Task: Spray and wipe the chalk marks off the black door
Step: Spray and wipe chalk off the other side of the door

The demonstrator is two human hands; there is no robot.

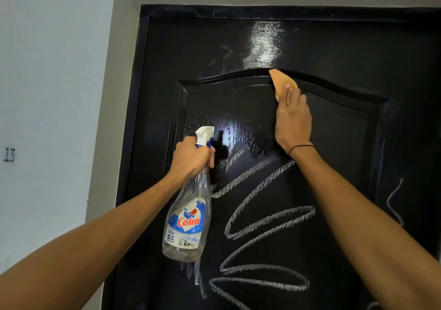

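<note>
A black panelled door [338, 128] fills the view. White chalk zigzag marks [265, 223] cover its lower panel, and a fainter chalk squiggle [395, 202] sits at the right. The upper panel looks wet and glossy. My left hand [191, 157] grips the neck of a clear Colin spray bottle [187, 216], its white nozzle pointing at the door. My right hand [292, 121] presses an orange cloth [282, 81] against the curved moulding at the top of the panel.
The black door frame [133, 118] stands at the left, next to a pale wall [52, 94] bearing the number 13 [9, 155]. Drips of liquid run down the door below the bottle.
</note>
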